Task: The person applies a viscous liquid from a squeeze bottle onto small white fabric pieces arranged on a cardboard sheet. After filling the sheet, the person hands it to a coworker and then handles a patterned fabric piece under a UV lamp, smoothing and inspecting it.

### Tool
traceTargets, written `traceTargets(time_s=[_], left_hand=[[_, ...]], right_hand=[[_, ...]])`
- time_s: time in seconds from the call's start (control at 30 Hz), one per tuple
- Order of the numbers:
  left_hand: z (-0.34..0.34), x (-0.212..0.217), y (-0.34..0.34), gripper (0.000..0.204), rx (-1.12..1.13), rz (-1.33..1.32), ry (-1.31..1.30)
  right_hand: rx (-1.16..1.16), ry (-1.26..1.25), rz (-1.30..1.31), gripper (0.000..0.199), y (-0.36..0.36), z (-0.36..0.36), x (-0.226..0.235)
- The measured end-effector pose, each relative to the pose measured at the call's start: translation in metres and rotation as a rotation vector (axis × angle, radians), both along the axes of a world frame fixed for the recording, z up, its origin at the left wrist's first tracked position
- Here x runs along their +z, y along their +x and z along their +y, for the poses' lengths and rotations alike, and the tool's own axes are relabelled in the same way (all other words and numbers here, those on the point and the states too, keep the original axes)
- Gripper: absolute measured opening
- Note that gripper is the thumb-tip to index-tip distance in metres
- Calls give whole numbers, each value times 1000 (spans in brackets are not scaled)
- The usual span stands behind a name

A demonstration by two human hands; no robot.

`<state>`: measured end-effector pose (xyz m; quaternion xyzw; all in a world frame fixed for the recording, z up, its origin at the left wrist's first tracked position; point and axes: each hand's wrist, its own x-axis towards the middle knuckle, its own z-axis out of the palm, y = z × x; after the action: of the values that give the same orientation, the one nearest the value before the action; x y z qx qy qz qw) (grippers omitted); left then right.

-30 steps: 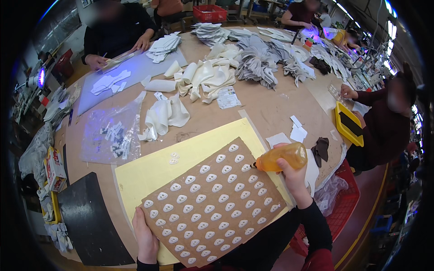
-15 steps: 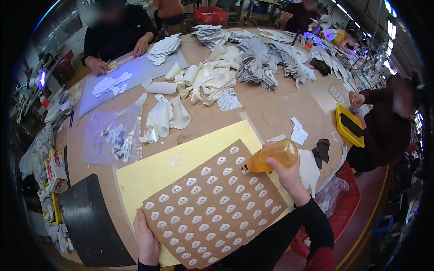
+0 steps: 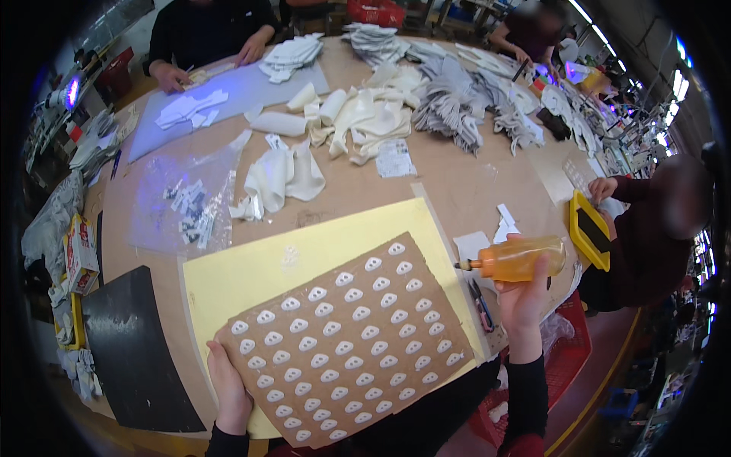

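Note:
My left hand (image 3: 231, 390) is closed on the lower left edge of a brown board (image 3: 413, 256), its thumb lying along the rim. Rows of small white rounded-triangle pieces (image 3: 369, 332), each with dark holes, cover the board. The board is tilted over a yellow sheet (image 3: 228, 282) on the table. In my right hand (image 3: 524, 305) is a squeeze bottle (image 3: 525, 257) of amber liquid, held on its side. Its dark nozzle points left, just beyond the board's right edge and apart from it.
Slim snips (image 3: 481, 306) lie right of the board. A black mat (image 3: 137, 350) is at left, near a clear bag (image 3: 179, 202) of small pieces. Cream scraps (image 3: 373, 118) and grey stacked pieces (image 3: 449, 103) lie farther back. A co-worker (image 3: 651, 213) sits right by a yellow tray (image 3: 590, 232).
My right hand has drawn the bottle off the board to the right, its nozzle leaving the white pieces. The snips have come into sight. My left hand still grips the board.

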<state>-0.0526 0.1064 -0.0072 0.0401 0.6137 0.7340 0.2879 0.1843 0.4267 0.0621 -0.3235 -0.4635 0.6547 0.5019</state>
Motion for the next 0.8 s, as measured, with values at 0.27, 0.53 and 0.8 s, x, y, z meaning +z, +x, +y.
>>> traceTargets(time_s=[0.27,0.53,0.8], left_hand=[[11,5,0,47,19,43,-11],[10,6,-6,43,27,-32,34],[12,10,-7,49,42,-91,73]], right_hand=[[104,114,-299,42,-10,0,-14],[115,89,-353,40,-16,4,-25],[162,122,-372,40,-22,4,-29]])
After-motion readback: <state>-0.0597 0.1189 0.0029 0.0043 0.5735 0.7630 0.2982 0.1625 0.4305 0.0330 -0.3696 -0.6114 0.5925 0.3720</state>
